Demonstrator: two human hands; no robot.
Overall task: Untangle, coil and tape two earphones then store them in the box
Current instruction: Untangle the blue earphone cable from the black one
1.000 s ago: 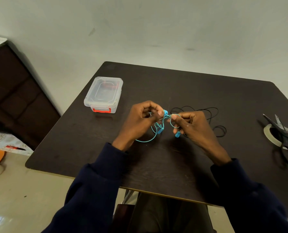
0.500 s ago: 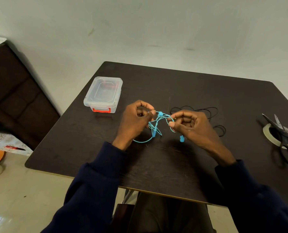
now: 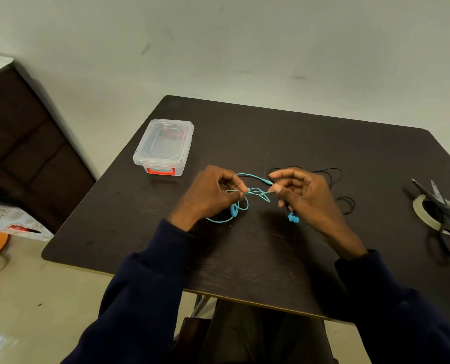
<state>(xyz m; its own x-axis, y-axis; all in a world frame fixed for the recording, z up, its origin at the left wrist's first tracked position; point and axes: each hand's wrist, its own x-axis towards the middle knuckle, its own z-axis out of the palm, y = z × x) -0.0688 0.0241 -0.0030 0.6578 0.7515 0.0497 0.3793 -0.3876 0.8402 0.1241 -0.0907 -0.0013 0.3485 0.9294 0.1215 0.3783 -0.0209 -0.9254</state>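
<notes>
**Head view: blue earphone drawn between two pinching hands**

Working the blue earphone (image 3: 254, 176) at mid-frame, just above the table (image 3: 245, 258). Pinching its tangle with the left hand (image 3: 208, 195), thumb and forefinger closed on the cord, remaining fingers curled under. Pinching the other side with the right hand (image 3: 305, 198), thumb and forefinger tips on a strand, other fingers loosely fanned. Stretching several strands across the short gap between the two pinches, long axis left to right across the frame. Letting slack loops fall below the left hand and an earbud (image 3: 293, 218) hang below the right palm. Equally near to both hands, so probably calling for a sideways pull apart, or a free end fed through, to clear the knot. Judged as the untangling step, early in the task. Leaving the black earphone (image 3: 335, 169) in loose loops on the table just behind the right hand. Keeping the lidded clear box (image 3: 163, 147) at upper left, with tape roll (image 3: 418, 210) and scissors (image 3: 444, 214) at the right edge, well apart.
</notes>
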